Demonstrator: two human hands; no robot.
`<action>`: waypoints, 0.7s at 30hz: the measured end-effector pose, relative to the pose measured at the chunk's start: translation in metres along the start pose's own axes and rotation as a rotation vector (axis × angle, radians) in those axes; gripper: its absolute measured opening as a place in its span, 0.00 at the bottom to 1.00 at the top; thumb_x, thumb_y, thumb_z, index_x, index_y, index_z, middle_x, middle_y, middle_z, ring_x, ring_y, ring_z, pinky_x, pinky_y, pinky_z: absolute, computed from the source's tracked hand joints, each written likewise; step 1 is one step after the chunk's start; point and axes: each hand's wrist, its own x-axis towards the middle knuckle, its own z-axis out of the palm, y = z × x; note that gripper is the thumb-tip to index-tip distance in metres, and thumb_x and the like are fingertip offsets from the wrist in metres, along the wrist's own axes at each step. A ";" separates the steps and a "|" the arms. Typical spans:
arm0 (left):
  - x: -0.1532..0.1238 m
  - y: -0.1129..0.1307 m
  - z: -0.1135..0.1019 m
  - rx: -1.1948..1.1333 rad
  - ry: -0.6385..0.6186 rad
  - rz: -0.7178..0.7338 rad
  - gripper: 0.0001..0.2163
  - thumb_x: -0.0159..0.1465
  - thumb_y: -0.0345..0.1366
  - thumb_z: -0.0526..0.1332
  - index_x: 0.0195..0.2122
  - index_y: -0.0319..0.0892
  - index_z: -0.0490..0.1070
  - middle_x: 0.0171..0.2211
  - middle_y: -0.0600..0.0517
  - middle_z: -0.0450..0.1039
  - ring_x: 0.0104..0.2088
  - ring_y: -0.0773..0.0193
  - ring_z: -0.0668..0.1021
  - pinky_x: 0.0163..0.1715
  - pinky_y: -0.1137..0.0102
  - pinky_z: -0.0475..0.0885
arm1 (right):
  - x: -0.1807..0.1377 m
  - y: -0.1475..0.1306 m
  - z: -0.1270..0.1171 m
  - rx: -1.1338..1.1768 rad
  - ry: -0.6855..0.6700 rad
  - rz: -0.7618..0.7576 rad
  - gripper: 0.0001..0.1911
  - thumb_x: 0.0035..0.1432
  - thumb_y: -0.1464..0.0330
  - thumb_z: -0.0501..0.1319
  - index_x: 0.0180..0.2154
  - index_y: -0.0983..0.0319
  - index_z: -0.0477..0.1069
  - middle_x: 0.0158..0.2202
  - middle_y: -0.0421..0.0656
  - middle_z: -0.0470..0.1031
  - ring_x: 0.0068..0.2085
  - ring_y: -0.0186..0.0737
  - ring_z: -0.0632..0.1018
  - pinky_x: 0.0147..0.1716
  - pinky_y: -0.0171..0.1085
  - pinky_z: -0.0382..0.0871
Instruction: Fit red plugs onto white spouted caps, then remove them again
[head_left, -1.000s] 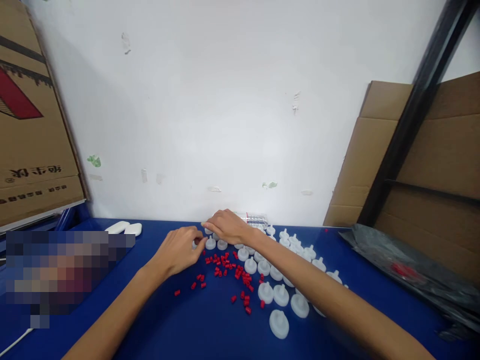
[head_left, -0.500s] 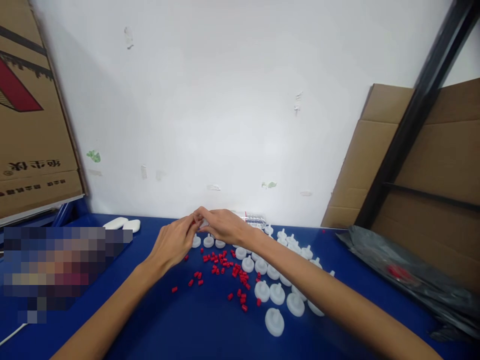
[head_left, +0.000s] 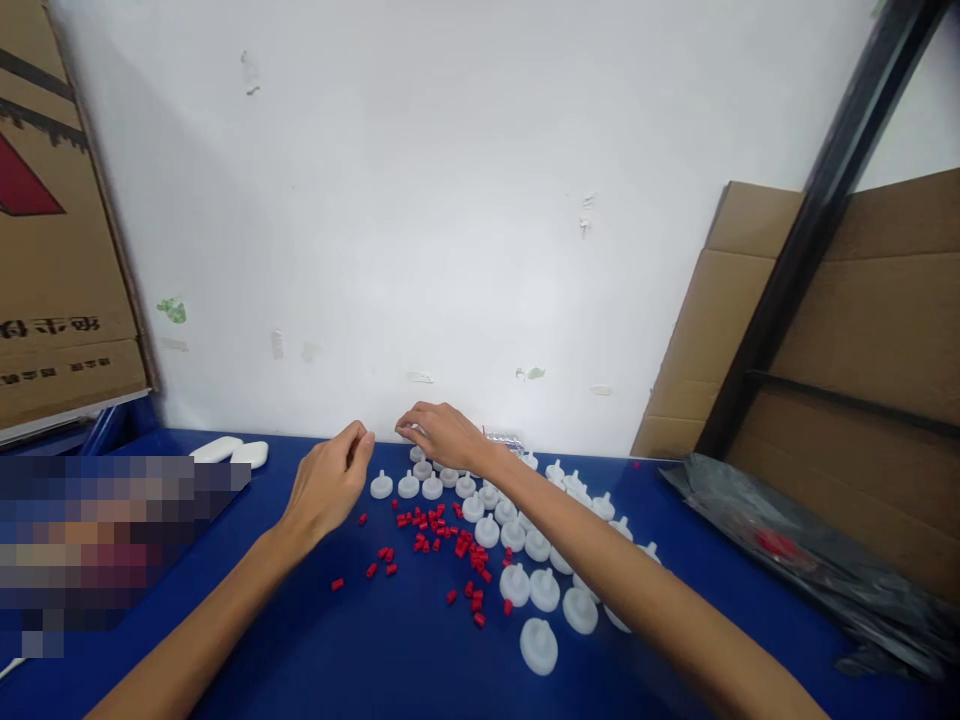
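Observation:
On the blue table (head_left: 360, 650) lie several white round caps with a stem (head_left: 538, 645) and several small red plugs (head_left: 431, 530). My right hand (head_left: 442, 435) reaches to the far edge of the pile, its fingers pinched on a small white piece that I cannot make out well. My left hand (head_left: 330, 485) hovers just left of it, fingers curled together, nothing visible in them. A row of white caps (head_left: 409, 487) sits right below both hands.
Two white oblong pieces (head_left: 229, 452) lie at the back left. A cardboard box (head_left: 52, 250) stands at the left, flattened cardboard (head_left: 847, 330) and a black post (head_left: 810, 220) at the right. A black plastic bag (head_left: 810, 560) lies at the right edge.
The hands met above the caps half a second ago; now they have parted, the left drawing back left and the right staying at the far edge.

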 end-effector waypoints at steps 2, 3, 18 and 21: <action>0.000 0.001 0.000 0.084 -0.031 -0.006 0.12 0.71 0.44 0.46 0.32 0.46 0.58 0.22 0.57 0.64 0.24 0.62 0.69 0.28 0.69 0.55 | 0.002 -0.008 0.003 0.001 -0.051 -0.045 0.18 0.75 0.64 0.47 0.45 0.61 0.74 0.43 0.46 0.79 0.43 0.40 0.78 0.43 0.37 0.63; 0.000 0.001 0.000 0.126 -0.045 -0.010 0.11 0.71 0.43 0.46 0.33 0.47 0.59 0.23 0.57 0.67 0.25 0.61 0.71 0.28 0.69 0.56 | 0.002 -0.011 0.005 -0.002 -0.077 -0.059 0.20 0.75 0.63 0.46 0.42 0.61 0.75 0.40 0.45 0.79 0.42 0.41 0.78 0.42 0.38 0.63; -0.008 -0.005 0.018 0.397 -0.392 -0.160 0.16 0.68 0.36 0.47 0.32 0.41 0.73 0.37 0.37 0.80 0.39 0.41 0.82 0.34 0.58 0.71 | -0.052 0.008 -0.055 -0.050 -0.042 0.064 0.32 0.75 0.54 0.39 0.33 0.61 0.75 0.34 0.45 0.79 0.42 0.45 0.78 0.56 0.49 0.58; -0.010 0.001 0.022 0.376 -0.407 -0.145 0.17 0.68 0.37 0.46 0.32 0.42 0.73 0.37 0.37 0.80 0.39 0.42 0.82 0.35 0.58 0.71 | -0.096 0.033 -0.082 -0.049 0.038 0.163 0.29 0.74 0.56 0.43 0.35 0.60 0.77 0.38 0.46 0.81 0.45 0.46 0.78 0.59 0.50 0.54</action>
